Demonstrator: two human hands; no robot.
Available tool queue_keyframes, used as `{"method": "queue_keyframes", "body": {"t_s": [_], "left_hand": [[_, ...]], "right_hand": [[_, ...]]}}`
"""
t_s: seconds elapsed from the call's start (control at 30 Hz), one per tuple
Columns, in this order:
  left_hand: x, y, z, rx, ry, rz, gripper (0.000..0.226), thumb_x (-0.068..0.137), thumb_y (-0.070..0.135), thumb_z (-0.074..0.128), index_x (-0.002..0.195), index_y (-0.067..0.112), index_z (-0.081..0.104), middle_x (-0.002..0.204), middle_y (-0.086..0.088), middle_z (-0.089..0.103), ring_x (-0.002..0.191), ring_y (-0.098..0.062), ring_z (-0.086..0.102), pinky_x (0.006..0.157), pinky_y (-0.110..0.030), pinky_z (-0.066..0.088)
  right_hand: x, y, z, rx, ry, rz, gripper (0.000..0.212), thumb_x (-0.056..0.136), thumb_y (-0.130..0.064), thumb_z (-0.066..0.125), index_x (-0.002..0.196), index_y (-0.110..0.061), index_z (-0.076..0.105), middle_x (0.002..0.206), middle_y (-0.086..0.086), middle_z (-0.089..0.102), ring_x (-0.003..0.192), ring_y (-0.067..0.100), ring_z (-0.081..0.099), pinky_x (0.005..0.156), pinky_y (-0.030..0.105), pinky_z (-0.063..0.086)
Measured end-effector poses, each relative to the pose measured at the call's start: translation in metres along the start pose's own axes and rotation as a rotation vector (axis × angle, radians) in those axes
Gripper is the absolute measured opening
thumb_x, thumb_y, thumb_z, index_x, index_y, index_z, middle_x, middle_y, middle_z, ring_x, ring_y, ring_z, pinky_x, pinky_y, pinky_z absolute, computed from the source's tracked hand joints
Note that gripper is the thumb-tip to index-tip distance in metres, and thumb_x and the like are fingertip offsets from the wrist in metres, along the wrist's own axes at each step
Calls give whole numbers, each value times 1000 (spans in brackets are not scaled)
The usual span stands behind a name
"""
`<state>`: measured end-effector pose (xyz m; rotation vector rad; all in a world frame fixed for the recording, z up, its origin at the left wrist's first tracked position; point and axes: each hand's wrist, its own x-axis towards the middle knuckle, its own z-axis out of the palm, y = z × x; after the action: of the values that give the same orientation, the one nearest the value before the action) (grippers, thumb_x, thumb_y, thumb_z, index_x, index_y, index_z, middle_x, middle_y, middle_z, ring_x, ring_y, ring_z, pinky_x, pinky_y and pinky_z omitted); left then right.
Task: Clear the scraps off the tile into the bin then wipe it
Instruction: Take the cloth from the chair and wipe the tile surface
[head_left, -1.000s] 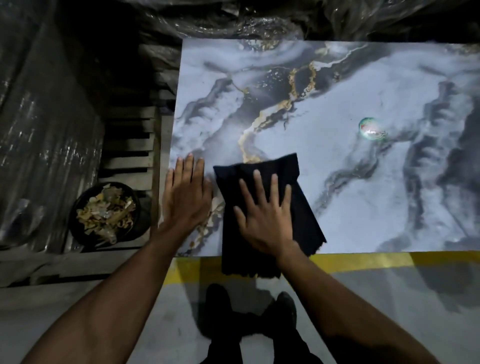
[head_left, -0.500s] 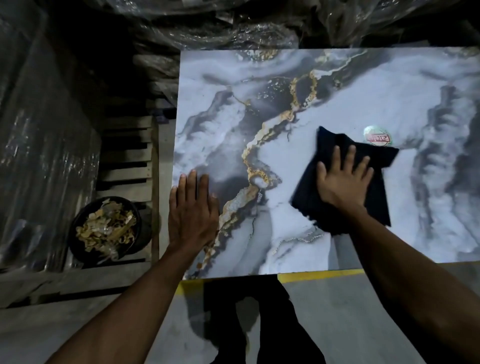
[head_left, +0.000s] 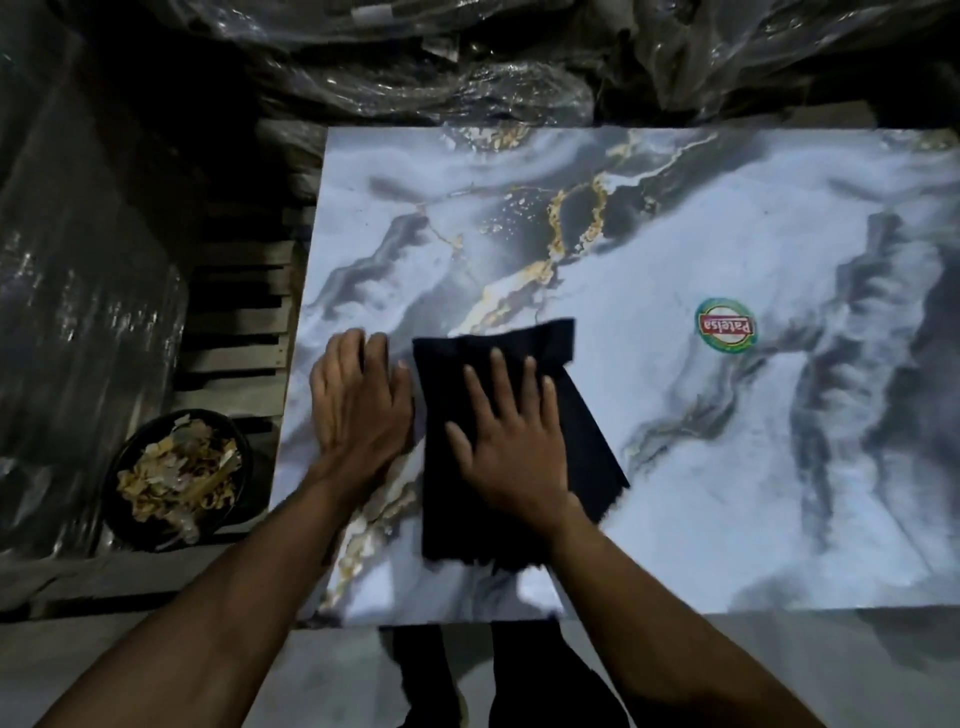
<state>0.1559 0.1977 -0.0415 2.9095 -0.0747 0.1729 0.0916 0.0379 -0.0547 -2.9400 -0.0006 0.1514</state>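
Observation:
A large marble-patterned tile (head_left: 675, 441) with grey and gold veins lies flat in front of me. A dark cloth (head_left: 587, 431) is spread on its near left part. My right hand (head_left: 511, 441) presses flat on the cloth with fingers spread. My left hand (head_left: 358, 400) rests flat on the bare tile just left of the cloth, near the tile's left edge. A black round bin (head_left: 135, 530) full of pale scraps stands on the floor to the left of the tile.
A round green and red sticker (head_left: 726, 326) sits on the tile to the right of the cloth. Wooden pallet slats (head_left: 234, 317) lie left of the tile. Plastic-wrapped stacks (head_left: 415, 62) surround the far and left sides. My feet (head_left: 441, 691) stand below the tile's near edge.
My right hand has slid the cloth back from near the sticker to the left, next to my left hand. The left hand has stayed flat on the tile.

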Motion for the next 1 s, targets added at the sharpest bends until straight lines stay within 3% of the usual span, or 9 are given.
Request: {"method": "queue_keyframes", "body": {"t_s": [0.17, 0.27, 0.33, 0.53, 0.67, 0.87, 1.0], "left_hand": [[43, 5, 17, 61, -141, 55, 58, 93, 44, 28, 142, 14, 38, 152, -14, 35, 143, -35, 28, 113, -51, 23], [46, 4, 19, 59, -167, 45, 65, 94, 48, 22, 148, 14, 33, 157, -13, 29, 146, -33, 23, 116, -51, 18], [48, 2, 22, 52, -167, 25, 66, 95, 49, 21, 149, 13, 32, 157, -13, 28, 147, -31, 22, 117, -49, 18], [49, 3, 22, 42, -160, 4, 65, 97, 45, 23, 152, 10, 24, 160, -10, 22, 148, -26, 17, 120, -43, 15], [49, 0, 24, 81, -177, -6, 68, 97, 48, 22, 154, 10, 17, 161, -10, 16, 149, -25, 14, 120, -41, 13], [49, 4, 24, 123, -192, -33, 67, 96, 46, 24, 152, 7, 24, 159, -12, 21, 147, -27, 22, 119, -40, 15], [52, 8, 20, 135, -216, -48, 69, 95, 47, 25, 152, 7, 24, 159, -12, 23, 146, -27, 23, 118, -36, 8]], "right_hand": [[-1, 94, -23, -111, -20, 333, 75, 89, -67, 25, 152, -27, 30, 162, 9, 20, 146, 45, 17, 113, 64, 10], [49, 140, -43, -49, -53, 529, 79, 88, -71, 17, 155, -29, 16, 164, 8, 5, 148, 43, 2, 115, 66, 1], [92, 156, -52, -27, -46, 563, 79, 90, -71, 17, 156, -29, 9, 164, 8, -2, 148, 43, -5, 115, 65, -2], [227, 127, -58, -39, -48, 383, 76, 93, -65, 20, 156, -24, 7, 163, 13, -4, 146, 48, -6, 116, 62, -5], [263, 85, -52, -46, -92, 207, 74, 94, -65, 18, 156, -27, 3, 163, 12, -9, 146, 47, -10, 116, 60, -7], [183, 41, -26, -15, -19, -125, 71, 91, -61, 31, 152, -24, 32, 161, 12, 20, 146, 46, 14, 119, 57, 7], [145, 93, -31, -69, -39, -25, 76, 90, -65, 26, 151, -20, 32, 161, 10, 21, 147, 42, 17, 118, 53, 12]]}}
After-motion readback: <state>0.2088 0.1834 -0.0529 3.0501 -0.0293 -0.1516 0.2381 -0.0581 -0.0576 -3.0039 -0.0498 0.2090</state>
